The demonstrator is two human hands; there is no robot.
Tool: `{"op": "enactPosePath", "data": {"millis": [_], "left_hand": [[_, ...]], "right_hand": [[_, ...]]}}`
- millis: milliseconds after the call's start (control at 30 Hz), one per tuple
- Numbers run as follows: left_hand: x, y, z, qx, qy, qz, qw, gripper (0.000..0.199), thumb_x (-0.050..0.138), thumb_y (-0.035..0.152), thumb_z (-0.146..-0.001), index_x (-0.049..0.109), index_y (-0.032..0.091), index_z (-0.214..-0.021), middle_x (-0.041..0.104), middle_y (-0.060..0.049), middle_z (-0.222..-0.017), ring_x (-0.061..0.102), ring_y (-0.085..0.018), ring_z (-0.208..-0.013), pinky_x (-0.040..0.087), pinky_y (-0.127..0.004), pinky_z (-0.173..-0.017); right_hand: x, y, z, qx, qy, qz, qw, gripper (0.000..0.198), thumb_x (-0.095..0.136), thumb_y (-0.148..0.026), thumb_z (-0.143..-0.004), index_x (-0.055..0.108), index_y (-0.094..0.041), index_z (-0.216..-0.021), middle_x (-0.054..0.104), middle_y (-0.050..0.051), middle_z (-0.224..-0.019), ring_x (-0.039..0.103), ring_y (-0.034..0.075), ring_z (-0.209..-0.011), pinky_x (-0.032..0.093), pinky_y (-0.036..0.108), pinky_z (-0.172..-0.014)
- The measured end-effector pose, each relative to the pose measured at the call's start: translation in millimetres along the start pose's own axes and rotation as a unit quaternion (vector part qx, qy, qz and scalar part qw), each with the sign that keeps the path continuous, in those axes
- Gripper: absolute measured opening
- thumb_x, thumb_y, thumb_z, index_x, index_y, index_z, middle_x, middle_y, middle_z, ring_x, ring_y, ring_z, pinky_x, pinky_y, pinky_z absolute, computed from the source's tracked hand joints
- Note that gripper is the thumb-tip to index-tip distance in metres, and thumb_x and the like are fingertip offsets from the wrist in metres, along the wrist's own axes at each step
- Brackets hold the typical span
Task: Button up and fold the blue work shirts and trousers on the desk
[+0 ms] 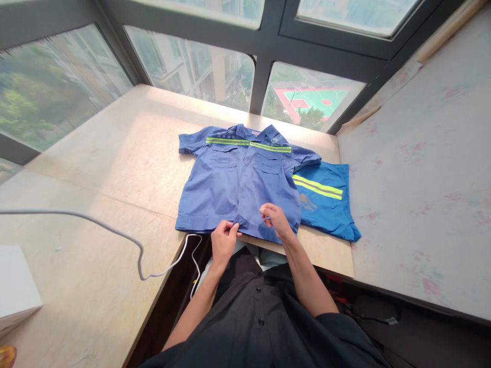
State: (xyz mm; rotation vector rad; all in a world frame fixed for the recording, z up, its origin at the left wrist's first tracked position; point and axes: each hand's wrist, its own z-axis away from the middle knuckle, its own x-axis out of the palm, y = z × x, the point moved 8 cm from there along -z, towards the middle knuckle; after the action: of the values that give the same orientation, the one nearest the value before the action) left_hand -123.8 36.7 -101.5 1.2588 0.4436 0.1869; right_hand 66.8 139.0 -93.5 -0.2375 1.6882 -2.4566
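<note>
A blue short-sleeved work shirt [226, 189] lies spread flat, front up, its collar toward the window. Yellow-green reflective bands cross its chest above two flap pockets, and buttons run down the middle. At the bottom of the front opening, my left hand [224, 241] pinches the hem between thumb and fingers. My right hand [274, 219] is just over the lower right of the shirt, fingers loosely bent and apart, with no cloth visible in them. Partly under the shirt's right side lies a brighter blue folded garment [326, 204] with a similar reflective band and a grey print.
The pale ledge [115, 153] runs below the windows [192, 66]. A grey-white cable [115, 232] crosses its left part and drops over the edge. At far left stands a white box [17, 281]. A flower-patterned wall [422, 179] bounds the right side.
</note>
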Motion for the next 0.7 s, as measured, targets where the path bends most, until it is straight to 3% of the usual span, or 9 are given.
{"op": "enactPosePath", "data": {"millis": [67,133,267,400,467,567,700], "left_hand": [[-15,-14,-1,-0.03,0.018,0.017,0.999,0.029,0.067,0.044,-0.078,0.051,0.021,-0.071,0.065,0.001,-0.059,0.074,-0.022,-0.067,0.051,-0.024,-0.052],[-22,-28,-2,-0.07,0.01,0.072,0.995,0.033,0.072,0.045,-0.072,0.051,0.019,-0.071,0.065,0.0,-0.06,0.074,-0.022,-0.067,0.051,-0.023,-0.052],[-11,-45,5,-0.168,0.004,0.212,0.963,0.044,0.084,0.04,-0.06,0.051,0.018,-0.078,0.064,0.002,-0.06,0.072,-0.017,-0.062,0.047,-0.018,-0.05],[14,-50,22,-0.26,0.027,0.313,0.913,0.056,0.09,0.032,-0.052,0.046,0.02,-0.084,0.058,0.008,-0.055,0.061,-0.01,-0.046,0.036,-0.014,-0.039],[21,-51,30,-0.28,0.035,0.336,0.898,0.058,0.091,0.029,-0.052,0.045,0.02,-0.087,0.057,0.009,-0.055,0.058,-0.008,-0.043,0.035,-0.014,-0.038],[18,-53,38,-0.285,0.042,0.324,0.901,0.056,0.09,0.027,-0.055,0.047,0.02,-0.091,0.059,0.007,-0.056,0.059,-0.009,-0.043,0.036,-0.015,-0.038],[9,-60,42,-0.291,-0.002,0.282,0.914,0.051,0.087,0.029,-0.057,0.05,0.018,-0.09,0.073,-0.005,-0.08,0.066,-0.012,-0.051,0.04,-0.017,-0.041]], "right_hand": [[-30,-5,-5,-0.006,0.071,-0.049,0.996,0.023,0.064,-0.039,-0.066,0.049,-0.023,-0.061,0.044,-0.005,-0.053,0.032,0.008,-0.043,0.018,0.02,-0.036],[-46,-11,-6,-0.013,0.069,-0.051,0.996,0.024,0.065,-0.041,-0.066,0.05,-0.022,-0.064,0.045,-0.006,-0.055,0.034,0.007,-0.044,0.021,0.019,-0.037],[-39,-11,0,-0.015,-0.018,0.028,0.999,0.028,0.068,-0.045,-0.071,0.057,-0.019,-0.074,0.056,-0.004,-0.061,0.045,0.008,-0.049,0.032,0.02,-0.043],[-27,-5,6,-0.045,-0.009,0.113,0.993,0.031,0.064,-0.049,-0.075,0.061,-0.018,-0.079,0.063,0.001,-0.069,0.057,0.014,-0.061,0.04,0.023,-0.05],[-30,-4,9,-0.066,0.018,0.149,0.986,0.03,0.061,-0.048,-0.077,0.063,-0.018,-0.081,0.065,0.002,-0.072,0.06,0.017,-0.067,0.045,0.026,-0.056],[-50,-13,18,-0.117,0.101,0.22,0.963,0.028,0.057,-0.045,-0.081,0.065,-0.018,-0.086,0.068,0.006,-0.082,0.063,0.021,-0.078,0.05,0.034,-0.072],[-81,-20,42,-0.144,0.205,0.306,0.918,0.031,0.052,-0.045,-0.085,0.064,-0.018,-0.094,0.069,0.009,-0.092,0.063,0.024,-0.085,0.049,0.039,-0.084]]}}
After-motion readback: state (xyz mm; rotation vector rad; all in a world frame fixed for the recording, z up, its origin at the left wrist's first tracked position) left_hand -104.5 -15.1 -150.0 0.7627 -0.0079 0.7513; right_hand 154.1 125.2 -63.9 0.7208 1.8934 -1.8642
